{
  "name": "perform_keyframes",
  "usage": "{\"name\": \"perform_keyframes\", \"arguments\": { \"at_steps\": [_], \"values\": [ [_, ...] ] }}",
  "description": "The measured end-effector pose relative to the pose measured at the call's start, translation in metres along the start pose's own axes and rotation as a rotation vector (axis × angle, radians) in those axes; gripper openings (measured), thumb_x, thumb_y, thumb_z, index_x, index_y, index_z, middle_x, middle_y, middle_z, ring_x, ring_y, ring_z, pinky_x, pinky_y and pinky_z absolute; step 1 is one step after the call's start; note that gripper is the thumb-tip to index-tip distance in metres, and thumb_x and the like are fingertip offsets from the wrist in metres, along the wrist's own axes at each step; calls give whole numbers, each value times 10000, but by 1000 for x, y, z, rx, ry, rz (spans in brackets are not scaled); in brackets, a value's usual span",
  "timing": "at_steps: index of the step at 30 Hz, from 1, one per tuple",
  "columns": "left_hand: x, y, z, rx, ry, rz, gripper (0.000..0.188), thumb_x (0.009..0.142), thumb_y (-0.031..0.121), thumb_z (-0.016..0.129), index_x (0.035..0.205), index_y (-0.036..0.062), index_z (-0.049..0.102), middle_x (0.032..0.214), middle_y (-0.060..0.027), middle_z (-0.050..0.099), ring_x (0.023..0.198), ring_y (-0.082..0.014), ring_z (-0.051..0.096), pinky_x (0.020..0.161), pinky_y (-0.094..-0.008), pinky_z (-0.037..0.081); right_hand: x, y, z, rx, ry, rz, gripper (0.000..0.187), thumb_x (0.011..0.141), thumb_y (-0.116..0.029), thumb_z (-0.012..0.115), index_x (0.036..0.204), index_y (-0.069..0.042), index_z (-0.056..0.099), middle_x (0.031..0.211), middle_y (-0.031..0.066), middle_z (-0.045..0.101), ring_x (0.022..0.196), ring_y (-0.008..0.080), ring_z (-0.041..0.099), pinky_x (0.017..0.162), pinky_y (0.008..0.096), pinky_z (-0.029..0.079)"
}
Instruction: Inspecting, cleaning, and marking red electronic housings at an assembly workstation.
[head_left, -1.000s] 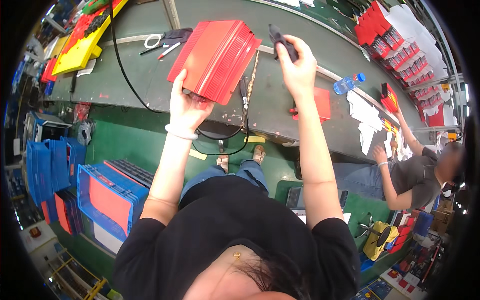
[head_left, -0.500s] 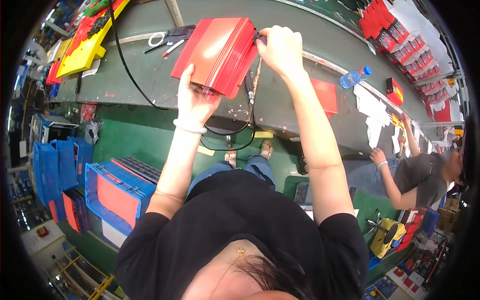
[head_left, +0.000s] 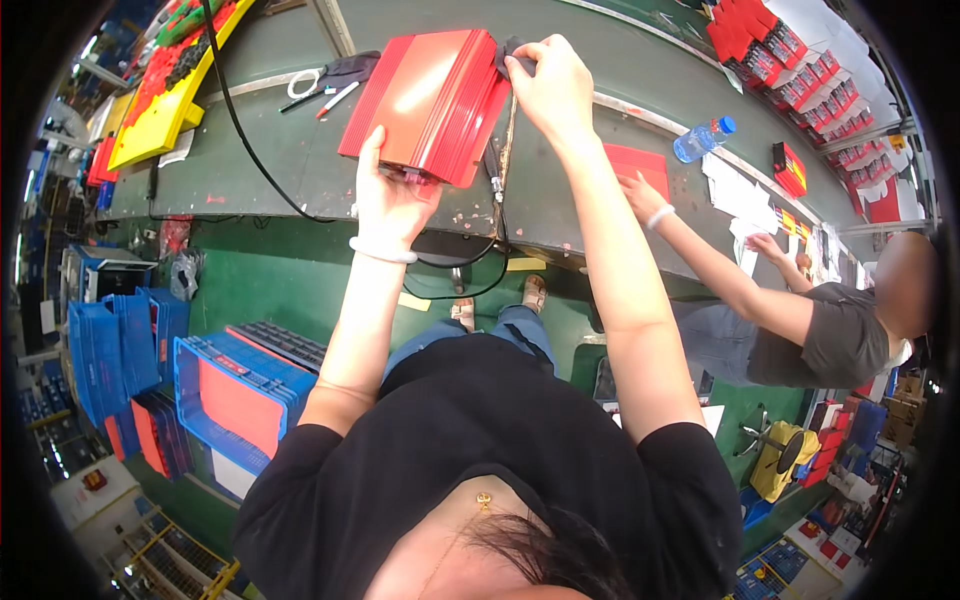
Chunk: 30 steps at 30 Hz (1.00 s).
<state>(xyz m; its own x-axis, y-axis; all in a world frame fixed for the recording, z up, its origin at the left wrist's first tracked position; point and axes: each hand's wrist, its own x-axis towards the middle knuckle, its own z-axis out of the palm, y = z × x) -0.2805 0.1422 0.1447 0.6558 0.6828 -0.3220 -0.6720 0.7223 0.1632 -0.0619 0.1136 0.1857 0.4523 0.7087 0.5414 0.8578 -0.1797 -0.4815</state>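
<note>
A red metal casing (head_left: 425, 105) with ribbed sides is raised over the bench, tilted. From below, my left hand (head_left: 390, 205) grips its near edge, thumb along the left side and fingers underneath. My right hand (head_left: 552, 92) pinches a dark cloth (head_left: 508, 58) against the far right edge of the casing. The underside of the casing and most of my left fingers are hidden.
A grey-green bench (head_left: 260, 150) bears pens (head_left: 338, 100), a dark cloth piece (head_left: 350, 68), a blue-capped bottle (head_left: 703, 139) and a red box (head_left: 637, 168). A black cable (head_left: 238, 120) hangs at left. At right, a co-worker's hand (head_left: 643, 197) reaches to the red box.
My right hand and the cloth have shifted slightly up and left along the casing's edge. The casing has moved a little up. The co-worker has leaned in and extended a hand to the red box.
</note>
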Motion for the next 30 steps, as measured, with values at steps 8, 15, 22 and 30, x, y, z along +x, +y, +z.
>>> {"name": "perform_keyframes", "arguments": {
  "at_steps": [8, 15, 22, 30],
  "values": [
    [7, -14, -3, 81, -42, 166, 492, 912, 293, 657, 1335, 89, 509, 1316, -100, 583, 1181, -276, 577, 1031, -470, 463, -2, 6, 24, 49, -249, 161, 254, 912, -205, 555, 1014, -25, 702, 887, 143, 703, 812, 302, 667, 786, 407, 516],
    [14, -20, -7, 176, -47, 322, 483, 911, 289, 678, 1315, 69, 530, 1282, -79, 602, 1132, -239, 603, 996, -431, 490, -16, 3, 25, 883, -451, 630, 399, 958, -190, 536, 1316, -19, 583, 692, -11, 474, 591, 74, 417, 533, 246, 364],
    [21, -24, -16, 234, 11, 347, 493, 899, 313, 705, 1309, 95, 539, 1220, -47, 617, 1110, -197, 590, 937, -385, 502, -54, -13, 25, 1012, -524, 815, 454, 985, -149, 513, 1415, -8, 477, 659, -61, 351, 495, 50, 287, 462, 236, 247],
    [38, -18, -33, 361, 96, 462, 428, 926, 364, 668, 1277, 143, 559, 1168, -27, 639, 991, -156, 613, 747, -316, 494, -124, -26, 36, 727, -663, 325, 232, 940, -176, 507, 1021, 19, 605, 703, 62, 576, 563, 189, 485, 545, 332, 408]
  ]
}}
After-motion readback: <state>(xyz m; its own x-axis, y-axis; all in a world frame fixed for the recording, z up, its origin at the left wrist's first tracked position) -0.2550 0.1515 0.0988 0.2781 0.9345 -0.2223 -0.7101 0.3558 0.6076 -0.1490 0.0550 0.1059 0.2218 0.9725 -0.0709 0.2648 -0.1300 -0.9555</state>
